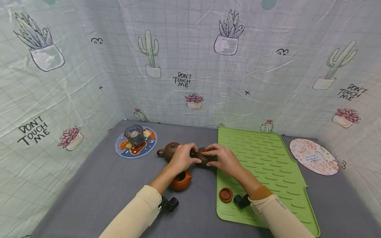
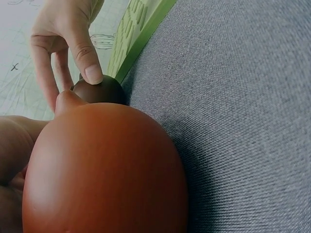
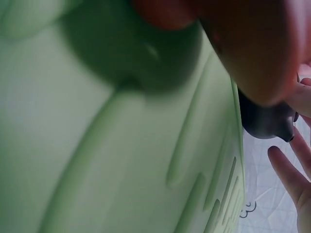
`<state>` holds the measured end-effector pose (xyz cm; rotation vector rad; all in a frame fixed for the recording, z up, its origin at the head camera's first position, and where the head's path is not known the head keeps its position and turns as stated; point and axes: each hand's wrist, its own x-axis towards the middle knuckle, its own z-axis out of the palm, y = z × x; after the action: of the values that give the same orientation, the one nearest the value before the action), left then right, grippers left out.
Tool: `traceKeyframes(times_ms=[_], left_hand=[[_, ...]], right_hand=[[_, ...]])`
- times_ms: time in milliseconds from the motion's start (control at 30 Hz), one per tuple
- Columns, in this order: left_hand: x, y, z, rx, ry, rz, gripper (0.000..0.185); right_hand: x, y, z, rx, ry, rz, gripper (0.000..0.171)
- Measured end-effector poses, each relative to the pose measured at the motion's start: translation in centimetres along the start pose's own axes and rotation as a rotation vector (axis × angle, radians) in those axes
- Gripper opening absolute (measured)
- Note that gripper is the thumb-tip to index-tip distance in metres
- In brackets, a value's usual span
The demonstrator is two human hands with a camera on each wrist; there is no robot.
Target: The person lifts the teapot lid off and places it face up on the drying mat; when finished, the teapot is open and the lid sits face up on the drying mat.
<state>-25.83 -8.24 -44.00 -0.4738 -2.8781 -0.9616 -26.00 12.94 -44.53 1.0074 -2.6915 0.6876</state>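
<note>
In the head view, the right hand (image 1: 224, 159) grips the dark teapot (image 1: 203, 160) at centre frame; the left hand (image 1: 182, 157) beside it is loosely parted, and whether it touches I cannot tell. In the left-wrist view, the orange pot (image 2: 104, 170) fills lower centre, so a dropping left wrist could tip it. In the right-wrist view, the spout (image 3: 285, 133) at right points towards parted fingers, so an abrupt turn might knock it.

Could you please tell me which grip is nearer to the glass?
Left. In the head view, the left grip is right of and below the glass; the right grip is farther to the right.
</note>
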Motion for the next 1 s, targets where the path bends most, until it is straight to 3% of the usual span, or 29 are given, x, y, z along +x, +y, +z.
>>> traceKeyframes(times_ms=[433, 1000], left_hand=[[0.0, 0.0, -0.1, -0.007, -0.004, 0.002, 0.031], [0.0, -0.3, -0.1, -0.112, -0.063, 0.074, 0.028]], right_hand=[[0.1, 0.4, 0.0, 0.122, 0.016, 0.016, 0.039], [-0.2, 0.2, -2.7, 0.276, 0.164, 0.012, 0.038]])
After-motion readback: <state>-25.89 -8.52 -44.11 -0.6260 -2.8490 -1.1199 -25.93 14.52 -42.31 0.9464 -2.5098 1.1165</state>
